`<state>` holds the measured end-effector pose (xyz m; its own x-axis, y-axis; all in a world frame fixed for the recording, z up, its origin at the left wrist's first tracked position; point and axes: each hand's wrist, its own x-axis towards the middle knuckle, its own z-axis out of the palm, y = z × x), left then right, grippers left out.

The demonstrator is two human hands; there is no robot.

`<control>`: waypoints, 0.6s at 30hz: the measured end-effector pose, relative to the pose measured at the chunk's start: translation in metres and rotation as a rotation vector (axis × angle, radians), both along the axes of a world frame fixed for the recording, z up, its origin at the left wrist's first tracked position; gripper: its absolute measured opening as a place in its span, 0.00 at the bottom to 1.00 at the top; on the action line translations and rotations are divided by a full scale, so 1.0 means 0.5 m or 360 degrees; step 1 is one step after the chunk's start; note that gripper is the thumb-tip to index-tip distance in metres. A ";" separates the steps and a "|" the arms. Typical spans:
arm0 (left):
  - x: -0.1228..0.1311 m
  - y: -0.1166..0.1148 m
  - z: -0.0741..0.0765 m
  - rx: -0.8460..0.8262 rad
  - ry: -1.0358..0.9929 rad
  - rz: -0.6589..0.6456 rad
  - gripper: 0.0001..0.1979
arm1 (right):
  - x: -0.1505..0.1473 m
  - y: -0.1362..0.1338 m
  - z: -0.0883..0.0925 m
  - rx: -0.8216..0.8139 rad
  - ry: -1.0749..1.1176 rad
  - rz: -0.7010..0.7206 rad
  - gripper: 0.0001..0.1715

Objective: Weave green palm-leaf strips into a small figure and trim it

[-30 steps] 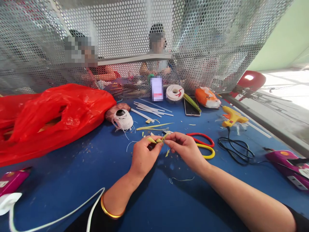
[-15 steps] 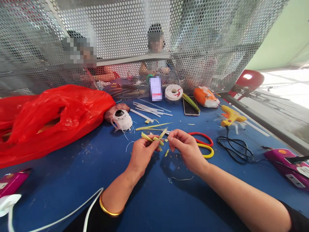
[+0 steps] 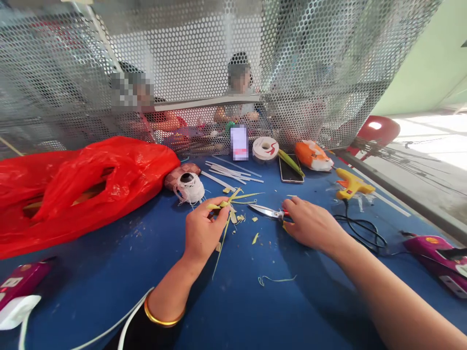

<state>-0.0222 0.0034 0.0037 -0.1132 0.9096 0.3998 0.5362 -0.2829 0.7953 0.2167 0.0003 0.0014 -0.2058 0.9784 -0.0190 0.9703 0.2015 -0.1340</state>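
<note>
Left hand (image 3: 204, 228): thumb and fingers pinched on a folded yellow-green strip (image 3: 224, 204), held just above the blue table (image 3: 251, 316), loose ends sticking out and one thin strand hanging down. Right hand (image 3: 310, 221): palm down over the handles of the scissors (image 3: 268, 211), touching them; handles mostly covered, so couldn't tell if the fingers were clamped. Blades pointed left, toward the strip. Small yellow scraps (image 3: 255, 238) lay between the hands, a loose thread (image 3: 279, 279) nearer the wearer.

Markings: ribbon roll (image 3: 259, 147) had a white face with a red swoosh, small print unreadable. Upright phone (image 3: 239, 142) beside it: screen pixelated, only a reddish band showed. Orange-and-white packet (image 3: 313, 155) carried print, too small to read. Right purple power strip (image 3: 419, 241) bore an orange oval mark, lettering illegible. Yellow glue gun (image 3: 352, 182) lay near it, small red patch on the body, text unreadable.
</note>
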 end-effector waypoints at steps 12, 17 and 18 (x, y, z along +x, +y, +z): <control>0.000 0.000 -0.001 -0.0151 -0.0231 -0.0104 0.09 | 0.020 0.019 -0.011 -0.0155 -0.0429 0.0115 0.26; -0.003 0.009 -0.001 -0.0447 -0.0940 -0.0168 0.08 | 0.051 0.026 -0.003 0.0068 -0.0329 0.0123 0.31; -0.004 0.010 -0.001 -0.0498 -0.1062 -0.0166 0.08 | 0.059 0.026 -0.001 0.0139 -0.0258 0.0143 0.34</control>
<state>-0.0244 0.0084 0.0033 -0.1485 0.9889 -0.0030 -0.1064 -0.0129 0.9942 0.2461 0.0134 0.0012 -0.2937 0.9556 0.0251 0.9552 0.2925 0.0442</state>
